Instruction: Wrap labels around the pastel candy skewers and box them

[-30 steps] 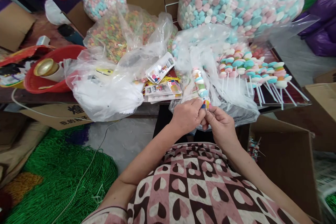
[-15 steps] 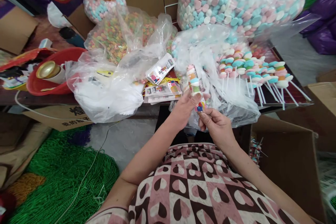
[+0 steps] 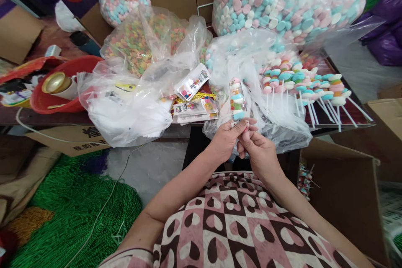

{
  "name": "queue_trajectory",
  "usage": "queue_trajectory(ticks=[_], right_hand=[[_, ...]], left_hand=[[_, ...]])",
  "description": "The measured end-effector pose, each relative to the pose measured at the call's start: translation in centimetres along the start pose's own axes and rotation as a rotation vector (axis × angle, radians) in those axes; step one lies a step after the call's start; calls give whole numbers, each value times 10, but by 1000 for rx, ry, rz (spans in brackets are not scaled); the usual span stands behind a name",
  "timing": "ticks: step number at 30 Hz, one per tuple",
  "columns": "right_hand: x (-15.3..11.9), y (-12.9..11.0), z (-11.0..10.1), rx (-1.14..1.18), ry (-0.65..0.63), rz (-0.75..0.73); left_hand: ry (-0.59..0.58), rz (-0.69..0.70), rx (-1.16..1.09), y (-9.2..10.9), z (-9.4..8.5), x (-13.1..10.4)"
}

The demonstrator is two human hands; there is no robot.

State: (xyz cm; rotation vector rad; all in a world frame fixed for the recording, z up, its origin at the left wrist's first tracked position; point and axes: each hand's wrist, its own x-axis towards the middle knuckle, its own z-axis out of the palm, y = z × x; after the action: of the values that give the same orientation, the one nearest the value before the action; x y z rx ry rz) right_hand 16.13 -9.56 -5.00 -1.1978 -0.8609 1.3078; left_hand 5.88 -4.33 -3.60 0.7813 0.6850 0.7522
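Note:
A marshmallow skewer (image 3: 238,99) in a clear printed wrapper stands up from between my hands, its pink, blue, white, green and orange pieces stacked in a row. My left hand (image 3: 228,137) is closed around the lower end of the wrapper, thumb on top. Pressed against it, my right hand (image 3: 259,148) pinches the same bottom end; the fingers cover the stick. To the right, several unwrapped marshmallow skewers (image 3: 309,81) lie piled with white sticks toward me. Left of my hands are stacks of printed wrappers (image 3: 194,109) and yellow twist ties (image 3: 205,94).
A big bag of marshmallows (image 3: 289,4) stands at the back, with a bag of gummy candy (image 3: 157,42) to its left. A red basin (image 3: 40,99) holds a cup and a gold bowl. At the lower right is an open carton (image 3: 342,201) with wrapped skewers.
My left hand has slid down from the middle of the wrapped skewer to its bottom end, meeting my right hand. More of the marshmallows now shows.

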Motion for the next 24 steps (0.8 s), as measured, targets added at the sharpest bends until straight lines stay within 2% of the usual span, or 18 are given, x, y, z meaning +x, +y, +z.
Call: queue_trajectory(ticks=[3,6,11,19,21,24], right_hand=[[2,-3,-1,7,-6,6],[2,-5,-1,4,-23,10],[1,-4,0,33,-58,44],[0,-1,4,24,-15,59],[1,-6,-4,-27,-66,81],[7,-24,-30,-249,-249,129]], left_hand=[[-11,37,-17,6,-4,0],[4,95,-125,15,-7,1],[-19,86,-174,24,-4,1],[-49,-18,-93,3,-3,3],[-64,-14,-99,3,-5,3],[-27,52,-80,13,-8,0]])
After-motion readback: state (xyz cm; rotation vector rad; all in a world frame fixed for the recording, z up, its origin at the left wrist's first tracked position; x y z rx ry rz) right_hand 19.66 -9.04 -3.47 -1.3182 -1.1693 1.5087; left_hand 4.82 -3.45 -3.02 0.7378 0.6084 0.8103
